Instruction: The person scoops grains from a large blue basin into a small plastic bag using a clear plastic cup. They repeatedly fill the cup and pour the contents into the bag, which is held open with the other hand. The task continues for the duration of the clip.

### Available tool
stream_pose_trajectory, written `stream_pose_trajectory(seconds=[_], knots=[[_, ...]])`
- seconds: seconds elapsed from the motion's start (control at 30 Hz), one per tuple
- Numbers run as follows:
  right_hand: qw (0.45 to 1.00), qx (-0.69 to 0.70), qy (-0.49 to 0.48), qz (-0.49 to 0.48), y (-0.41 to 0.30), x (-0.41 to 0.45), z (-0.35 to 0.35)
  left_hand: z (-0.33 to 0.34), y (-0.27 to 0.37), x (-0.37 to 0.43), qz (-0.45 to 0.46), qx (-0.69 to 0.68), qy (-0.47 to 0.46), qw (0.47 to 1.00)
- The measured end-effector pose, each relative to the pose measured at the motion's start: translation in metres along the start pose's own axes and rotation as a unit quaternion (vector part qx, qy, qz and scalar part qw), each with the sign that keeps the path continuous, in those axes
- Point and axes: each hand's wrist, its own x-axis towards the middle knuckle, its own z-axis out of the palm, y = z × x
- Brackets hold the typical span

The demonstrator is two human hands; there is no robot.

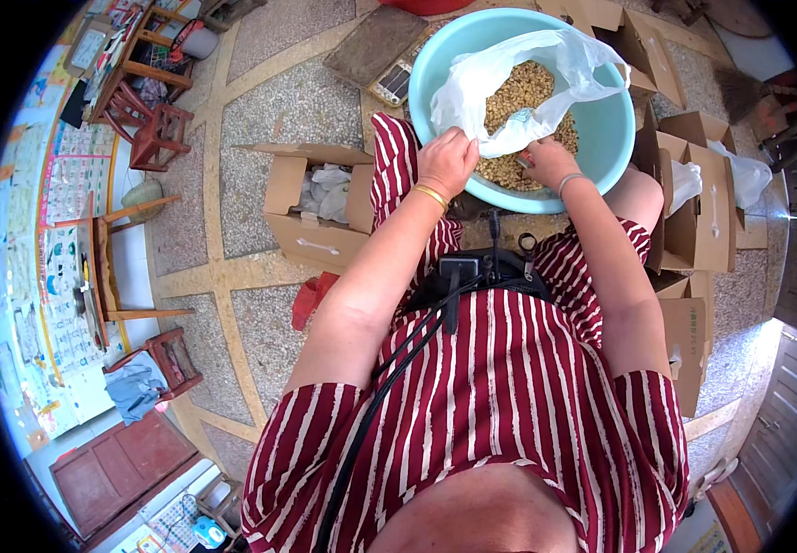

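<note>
A large light blue plastic basin (609, 148) stands before me, with small tan pieces, perhaps nuts or beans (509, 169), in it. Over them lies a white translucent plastic bag (467, 90), its mouth spread wide. My left hand (448, 160) pinches the bag's near left edge above the basin's rim. Down among the tan pieces, my right hand (550, 162) is at the bag's near right edge, its fingertips partly hidden, with a small reddish and silvery thing beside them. Whether it grips that thing cannot be made out.
An open cardboard box (322, 242) holding white plastic bags stands left of the basin. More open boxes (709, 207) line the right side. A digital scale (393, 81) sits beyond the basin's left rim. A red cloth or bag (312, 301) lies on the floor at left.
</note>
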Motion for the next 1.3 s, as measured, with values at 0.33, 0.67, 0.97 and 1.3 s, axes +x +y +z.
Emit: stream_pose_trajectory(seconds=[0.33, 0.67, 0.97, 1.3], knots=[[0.921, 0.379, -0.085, 0.009, 0.023, -0.017, -0.03, 0.002, -0.003, -0.001, 0.002, 0.011, 0.0, 1.0], [0.861, 0.509, -0.001, -0.003, 0.015, -0.033, -0.076, 0.001, -0.005, -0.003, 0.008, 0.008, -0.002, 1.0], [0.925, 0.119, 0.338, -0.129, -0.026, 0.006, -0.08, 0.001, -0.003, -0.002, 0.001, 0.009, -0.001, 1.0], [0.889, 0.083, 0.425, -0.149, -0.03, 0.014, -0.086, 0.0, -0.001, 0.0, 0.012, -0.003, 0.018, 1.0]])
